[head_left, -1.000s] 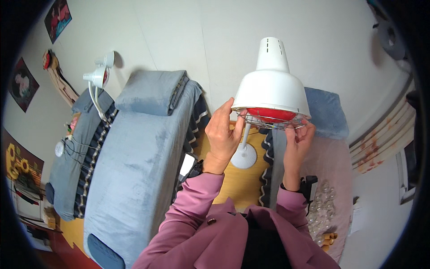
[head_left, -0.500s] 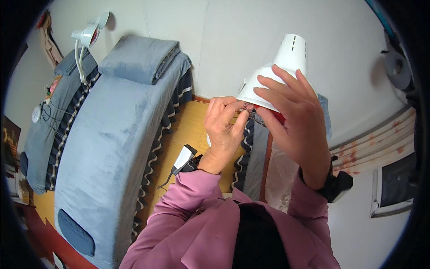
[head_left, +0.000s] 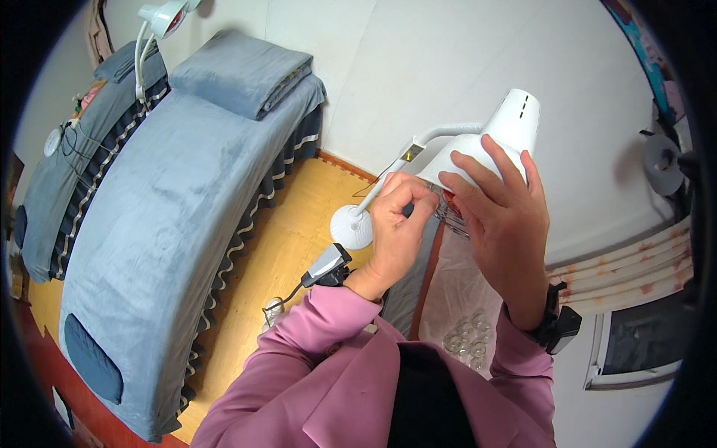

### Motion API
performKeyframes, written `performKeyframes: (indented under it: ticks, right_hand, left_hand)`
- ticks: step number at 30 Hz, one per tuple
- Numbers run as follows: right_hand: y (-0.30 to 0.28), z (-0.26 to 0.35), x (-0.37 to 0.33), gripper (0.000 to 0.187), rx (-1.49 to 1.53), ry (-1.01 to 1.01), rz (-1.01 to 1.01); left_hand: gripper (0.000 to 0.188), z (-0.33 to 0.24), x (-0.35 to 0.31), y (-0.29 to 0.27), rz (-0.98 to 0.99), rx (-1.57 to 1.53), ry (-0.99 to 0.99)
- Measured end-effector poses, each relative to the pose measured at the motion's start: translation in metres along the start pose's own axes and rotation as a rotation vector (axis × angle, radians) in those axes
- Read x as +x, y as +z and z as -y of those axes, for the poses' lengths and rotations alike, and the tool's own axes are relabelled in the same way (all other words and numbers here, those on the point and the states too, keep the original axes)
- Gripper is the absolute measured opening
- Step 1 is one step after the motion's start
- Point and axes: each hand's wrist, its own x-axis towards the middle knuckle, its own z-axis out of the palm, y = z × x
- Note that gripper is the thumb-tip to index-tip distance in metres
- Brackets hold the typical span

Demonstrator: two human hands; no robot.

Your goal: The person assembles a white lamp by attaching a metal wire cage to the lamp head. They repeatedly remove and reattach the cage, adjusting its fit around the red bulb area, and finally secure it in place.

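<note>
A white heat lamp [head_left: 515,123] with a red bulb inside stands before me, its vented shade tilted with the mouth downward. My right hand [head_left: 502,213] grips the shade, several fingers spread over its outside and the thumb near the rim. At the mouth of the shade is a metal wire guard [head_left: 452,221]. My left hand [head_left: 399,224] is closed in a pinch on the guard's edge by the rim; its fingertips partly hide the contact. The lamp's white stand [head_left: 379,187] rises from a round ribbed base [head_left: 351,228] on the floor.
On the left is a blue-covered massage bed [head_left: 175,187] with a folded blanket [head_left: 243,73]. Beyond it stand another bed [head_left: 89,160] and lamp [head_left: 160,19]. Glass cups [head_left: 469,340] lie on plastic sheeting at lower right. A grey wall-side lamp [head_left: 663,166] hangs at far right.
My view has shifted, and the heat lamp now appears lower and farther right. Its stand, base and the glass cups have come into sight. Both hands stay at the shade.
</note>
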Motion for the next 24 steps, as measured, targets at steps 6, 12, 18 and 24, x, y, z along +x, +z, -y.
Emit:
performKeyframes:
  ticks: [6,12,18,24]
  right_hand:
    - [-0.006,0.007,0.004,0.027,0.022,-0.004,0.013]
    - [-0.004,0.005,0.028,0.03,0.079,-0.128,0.133]
    - [-0.013,0.011,0.031,0.032,0.044,-0.094,0.242]
    - [-0.015,0.01,0.033,0.034,-0.007,-0.137,0.263]
  left_hand:
    - [0.01,-0.002,0.002,-0.004,0.015,0.012,0.099]
    - [0.009,0.0,0.003,-0.003,0.013,0.059,0.068]
    - [0.013,0.0,0.008,-0.012,0.054,-0.01,0.006]
    - [0.018,-0.004,0.009,-0.017,0.133,-0.029,-0.094]
